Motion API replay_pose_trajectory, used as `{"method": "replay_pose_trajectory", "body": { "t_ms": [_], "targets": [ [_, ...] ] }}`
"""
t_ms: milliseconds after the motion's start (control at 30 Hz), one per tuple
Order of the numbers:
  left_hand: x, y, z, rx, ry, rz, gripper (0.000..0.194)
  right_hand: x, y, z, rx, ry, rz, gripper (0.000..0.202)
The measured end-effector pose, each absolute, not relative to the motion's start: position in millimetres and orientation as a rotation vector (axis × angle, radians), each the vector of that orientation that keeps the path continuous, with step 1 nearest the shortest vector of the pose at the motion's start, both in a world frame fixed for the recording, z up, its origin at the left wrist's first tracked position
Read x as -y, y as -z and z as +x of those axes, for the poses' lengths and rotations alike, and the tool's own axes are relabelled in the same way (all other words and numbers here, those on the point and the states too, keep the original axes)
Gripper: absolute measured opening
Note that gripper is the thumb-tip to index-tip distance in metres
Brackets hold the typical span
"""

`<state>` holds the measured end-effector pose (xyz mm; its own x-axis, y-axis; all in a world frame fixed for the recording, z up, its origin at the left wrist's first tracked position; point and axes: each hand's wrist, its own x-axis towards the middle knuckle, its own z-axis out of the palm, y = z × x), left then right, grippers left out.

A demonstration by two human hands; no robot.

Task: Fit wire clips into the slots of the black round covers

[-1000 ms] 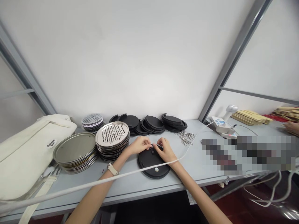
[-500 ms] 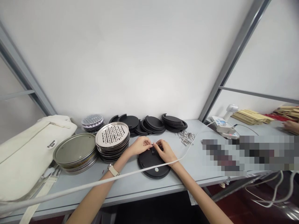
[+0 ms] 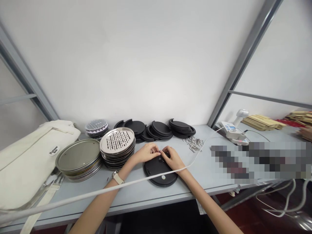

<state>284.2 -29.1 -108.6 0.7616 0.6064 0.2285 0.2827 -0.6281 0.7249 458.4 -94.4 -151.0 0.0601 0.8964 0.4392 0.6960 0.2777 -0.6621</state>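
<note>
A round black disc with a small pale sticker lies flat on the table in front of me. Near its far edge, a short black tab stands up from it. My left hand comes in from the left, thumb and fingers pinched at the tip of this tab. From the right, my right hand has its fingers curled and its thumb at the same spot. Whatever small piece lies between the right fingers is mostly hidden. To the right, several small metal hooks lie in a loose heap.
Black discs are piled along the wall. On the left are perforated metal plates, olive round plates and a cream bag. A white cable crosses above my forearms. Rightward stand a white device and another person's hand.
My fingers have shifted slightly at the tab, the right ones curling a little more. The disc has stayed put. The other person's hand at far right has moved a little.
</note>
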Motion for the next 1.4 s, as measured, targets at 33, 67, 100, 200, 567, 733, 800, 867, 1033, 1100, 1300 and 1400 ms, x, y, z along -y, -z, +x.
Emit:
{"method": "replay_pose_trajectory", "body": {
  "t_ms": [33,67,100,200,567,733,800,867,1033,1100,1300,1400],
  "targets": [
    [30.1,106.9,284.1,-0.638,-0.614,2.273,0.019,94.1,151.8,458.9,1.689,-0.297,-1.47,0.021],
    [31.4,105.2,284.1,-0.607,-0.629,2.283,0.021,93.8,152.6,459.5,1.69,-0.302,-1.469,0.018],
    [33.1,103.7,284.6,-0.567,-0.637,2.286,0.024,93.5,153.4,460.2,1.69,-0.311,-1.469,0.016],
    [41.0,101.6,288.7,-0.454,-0.606,2.283,0.028,93.0,155.1,462.0,1.692,-0.343,-1.464,0.011],
    [57.9,106.7,299.9,-0.475,-0.628,2.433,0.014,93.5,152.7,463.3,1.692,-0.372,-1.456,0.01],
    [58.3,108.0,300.0,-0.47,-0.62,2.45,0.015,90.4,158.4,466.4,1.632,-0.364,-1.454,0.018],
    [59.8,107.0,300.5,-0.458,-0.607,2.46,0.017,88.9,161.3,468.5,1.61,-0.377,-1.457,0.022],
    [61.5,105.4,300.8,-0.454,-0.595,2.477,0.019,87.6,164.0,470.6,1.591,-0.392,-1.457,0.024],
    [64.0,102.6,301.0,-0.445,-0.587,2.545,0.02,85.8,168.8,472.7,1.508,-0.41,-1.416,0.028],
    [64.5,102.4,301.1,-0.421,-0.583,2.594,0.019,86.5,168.2,471.9,1.469,-0.414,-1.392,0.029],
    [67.4,103.7,303.3,-0.406,-0.604,2.623,0.016,92.1,155.3,467.5,1.46,-0.317,-1.267,0.029],
    [69.5,104.3,305.1,-0.428,-0.64,2.599,0.016,94.0,148.7,466.4,1.476,-0.321,-1.212,0.028]
  ]
}}
